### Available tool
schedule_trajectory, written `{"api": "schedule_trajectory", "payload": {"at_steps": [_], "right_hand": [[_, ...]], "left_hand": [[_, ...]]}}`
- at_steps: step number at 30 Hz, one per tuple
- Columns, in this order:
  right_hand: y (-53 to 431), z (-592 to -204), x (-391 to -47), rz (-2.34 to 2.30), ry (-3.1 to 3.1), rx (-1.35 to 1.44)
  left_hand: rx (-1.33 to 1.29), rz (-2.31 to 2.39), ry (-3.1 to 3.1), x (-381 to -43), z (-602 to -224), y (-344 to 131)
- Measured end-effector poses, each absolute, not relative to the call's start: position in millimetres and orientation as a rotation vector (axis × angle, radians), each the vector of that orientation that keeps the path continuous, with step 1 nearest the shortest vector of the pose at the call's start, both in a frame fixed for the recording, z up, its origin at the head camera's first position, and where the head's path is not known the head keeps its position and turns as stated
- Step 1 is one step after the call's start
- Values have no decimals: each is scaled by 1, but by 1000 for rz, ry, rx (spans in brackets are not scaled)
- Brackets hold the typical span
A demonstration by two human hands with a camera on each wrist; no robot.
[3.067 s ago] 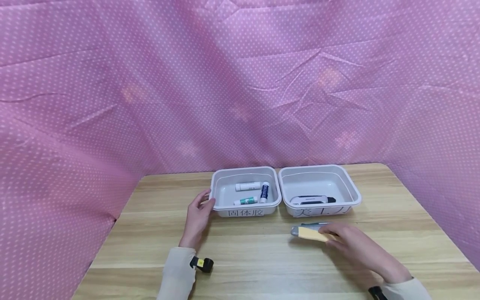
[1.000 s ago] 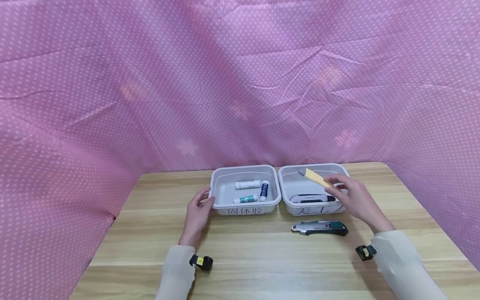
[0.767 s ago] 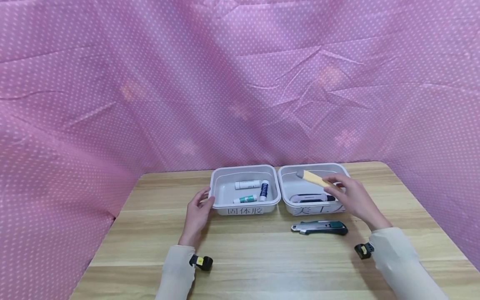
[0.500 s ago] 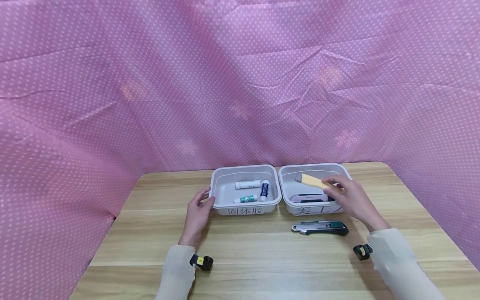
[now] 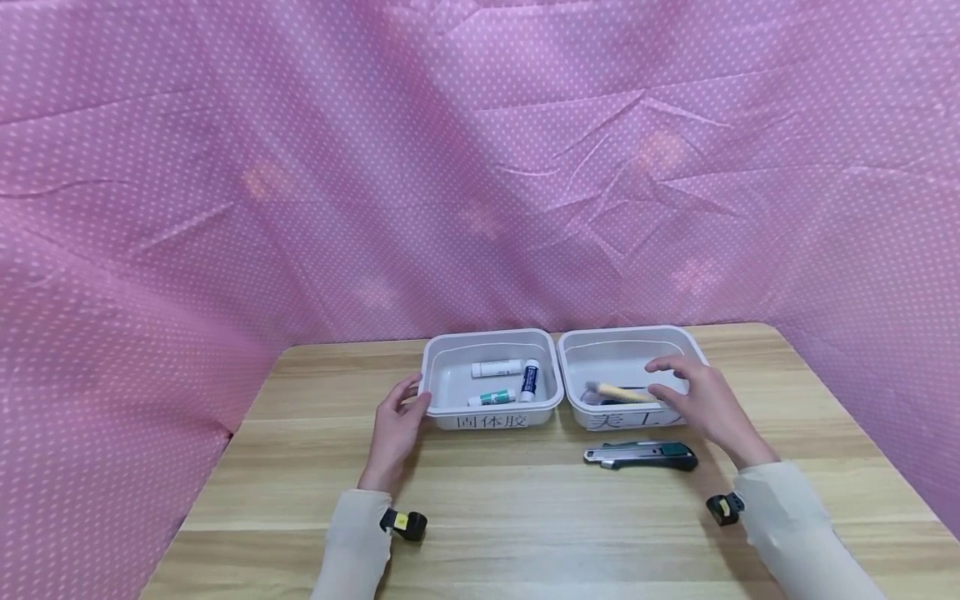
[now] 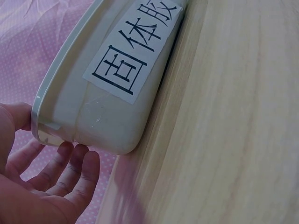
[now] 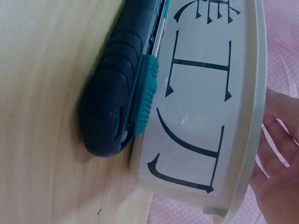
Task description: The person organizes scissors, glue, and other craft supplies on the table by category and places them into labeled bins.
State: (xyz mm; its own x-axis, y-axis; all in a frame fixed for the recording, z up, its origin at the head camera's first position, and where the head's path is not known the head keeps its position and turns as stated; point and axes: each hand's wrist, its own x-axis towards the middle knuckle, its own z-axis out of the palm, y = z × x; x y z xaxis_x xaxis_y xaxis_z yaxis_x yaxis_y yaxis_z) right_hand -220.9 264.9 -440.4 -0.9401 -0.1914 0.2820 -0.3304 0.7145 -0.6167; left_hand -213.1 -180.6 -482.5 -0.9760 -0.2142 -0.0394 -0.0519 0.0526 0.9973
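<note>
In the head view my left hand [image 5: 395, 429] holds the near left corner of the left white bin [image 5: 442, 415], thumb at the rim and fingertips against the wall. Glue sticks lie inside: a white one [image 5: 496, 368], a blue one [image 5: 529, 381] and a green one [image 5: 492, 398]. Over the right side of the right white bin [image 5: 633, 334] is my right hand [image 5: 708, 408], thumb and fingers spread apart with nothing between them. A yellow utility knife [image 5: 628, 394], slightly blurred, is in that bin, covering most of another utility knife. A black-and-green utility knife [image 5: 641, 455] lies on the table before it.
Both bins stand side by side at the back of the wooden table [image 5: 525, 533], with paper labels in Chinese characters on their fronts. A pink dotted cloth [image 5: 480, 167] hangs behind and at the sides.
My right hand has carried the yellow utility knife from the table over the right bin and let it go inside. The left hand stays at the left bin.
</note>
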Motion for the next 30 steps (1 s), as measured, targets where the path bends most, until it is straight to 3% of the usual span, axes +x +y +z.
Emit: {"api": "schedule_trajectory", "payload": {"at_steps": [30], "right_hand": [[261,-438,-201,1012,-2646,436]], "left_hand": [[270,-2037,-2206,-213,-483,-182]]}}
